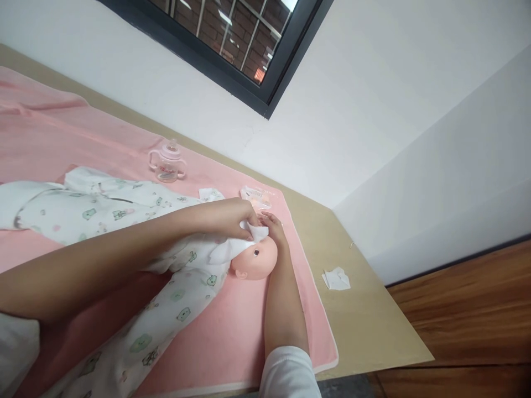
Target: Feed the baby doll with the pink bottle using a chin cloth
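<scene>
A baby doll point(259, 262) lies on its back in white clothing point(120, 213) printed with small green figures. Its head points to the right. My left hand point(234, 215) reaches across the doll's body and pinches a white wipe point(259, 233) against its face. Beyond the head, my right hand point(274, 225) rests with its fingers stretched toward a small wipes packet point(251, 194), and my right forearm lies along the top of the head. Whether the right fingertips touch the head or the packet I cannot tell.
Under the doll is a pink blanket point(224, 337) with a pale edge, spread on a wooden table point(369, 326). A clear baby bottle point(168, 163) with pink handles stands behind the doll. To the right lies a crumpled white tissue point(336, 278). A white wall borders the table's far side.
</scene>
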Demonstrator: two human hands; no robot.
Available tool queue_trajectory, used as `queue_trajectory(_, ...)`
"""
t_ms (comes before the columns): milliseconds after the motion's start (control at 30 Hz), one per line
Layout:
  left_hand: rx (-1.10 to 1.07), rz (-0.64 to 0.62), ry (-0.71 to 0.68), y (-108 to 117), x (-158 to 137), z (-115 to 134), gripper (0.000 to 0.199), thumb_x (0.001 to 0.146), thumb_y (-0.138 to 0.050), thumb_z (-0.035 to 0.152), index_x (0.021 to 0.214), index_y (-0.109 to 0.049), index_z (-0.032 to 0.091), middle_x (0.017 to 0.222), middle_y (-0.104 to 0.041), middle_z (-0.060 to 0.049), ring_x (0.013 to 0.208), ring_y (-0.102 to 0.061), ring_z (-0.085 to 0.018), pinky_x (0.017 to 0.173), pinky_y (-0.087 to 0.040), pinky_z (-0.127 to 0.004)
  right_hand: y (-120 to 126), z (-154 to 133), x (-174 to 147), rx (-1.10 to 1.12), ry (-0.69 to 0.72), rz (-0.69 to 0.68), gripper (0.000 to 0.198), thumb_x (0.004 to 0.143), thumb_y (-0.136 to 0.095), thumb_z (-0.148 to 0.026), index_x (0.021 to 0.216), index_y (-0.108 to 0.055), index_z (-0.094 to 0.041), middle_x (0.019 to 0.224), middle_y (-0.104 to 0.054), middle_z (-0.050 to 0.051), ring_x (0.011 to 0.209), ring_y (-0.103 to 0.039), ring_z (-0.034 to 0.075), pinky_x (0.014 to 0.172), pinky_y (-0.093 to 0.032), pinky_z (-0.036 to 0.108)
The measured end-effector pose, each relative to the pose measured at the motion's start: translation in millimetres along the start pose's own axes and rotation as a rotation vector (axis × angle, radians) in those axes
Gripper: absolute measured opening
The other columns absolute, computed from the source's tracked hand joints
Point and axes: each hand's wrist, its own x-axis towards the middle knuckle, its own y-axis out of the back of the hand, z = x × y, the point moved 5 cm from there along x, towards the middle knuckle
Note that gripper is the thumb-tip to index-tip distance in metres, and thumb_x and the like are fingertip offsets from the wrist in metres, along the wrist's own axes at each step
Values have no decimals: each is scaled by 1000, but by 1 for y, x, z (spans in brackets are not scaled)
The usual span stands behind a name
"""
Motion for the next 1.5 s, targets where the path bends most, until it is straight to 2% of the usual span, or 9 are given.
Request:
queue_trajectory(267, 67, -16, 35, -9, 6, -9, 20, 75, -58, 29, 85, -72, 20, 78, -68, -3, 66, -59, -17, 57, -36, -26, 1, 2, 1, 11, 16, -10, 35, 66, -77, -24, 99, -67, -20, 96, -76, 4, 99, -71, 19, 103, -54, 34)
queue_trajectory(733, 85, 58, 28, -5, 7, -10, 16, 78, -56, 25, 81, -71, 19, 83, -72, -3, 73, -63, -18, 63, -40, -26, 2, 6, 3, 19, 27, -20, 37, 65, -78, -28, 100, -67, -20, 96, -75, 4, 100, -71, 18, 104, -53, 36)
queue_trajectory(1100, 199, 103, 66, -2, 8, -11, 16, 77, -57, 21, 81, -73, 21, 81, -72, -4, 73, -64, -19, 65, -41, -26, 1, 3, 4, 18, 20, -24, 35, 65, -77, -27, 98, -66, -20, 95, -75, 3, 94, -71, 17, 103, -53, 36)
queue_trajectory(1200, 222, 150, 48, 5, 8, -10, 18, 77, -55, 19, 81, -73, 20, 82, -72, -5, 74, -65, -19, 65, -42, -26, 0, 2, 1, 15, 20, -24, 35, 67, -76, -26, 101, -67, -20, 97, -75, 2, 93, -71, 15, 103, -53, 33)
queue_trajectory(1400, 293, 396, 25, 39, 0, -10, 30, 79, -48, 13, 88, -75, 21, 100, -71, -6, 90, -66, -20, 76, -46, -27, 2, 4, 3, 45, 33, -26, 37, 68, -79, -29, 101, -66, -18, 98, -74, 6, 95, -71, 16, 103, -53, 34)
queue_trajectory(1500, 299, 417, 18, 50, -4, -14, 33, 79, -48, 11, 94, -75, 20, 107, -69, -5, 95, -65, -19, 81, -47, -28, 2, 4, 5, 42, 37, -26, 38, 66, -80, -29, 99, -66, -18, 98, -74, 6, 96, -71, 17, 104, -52, 36)
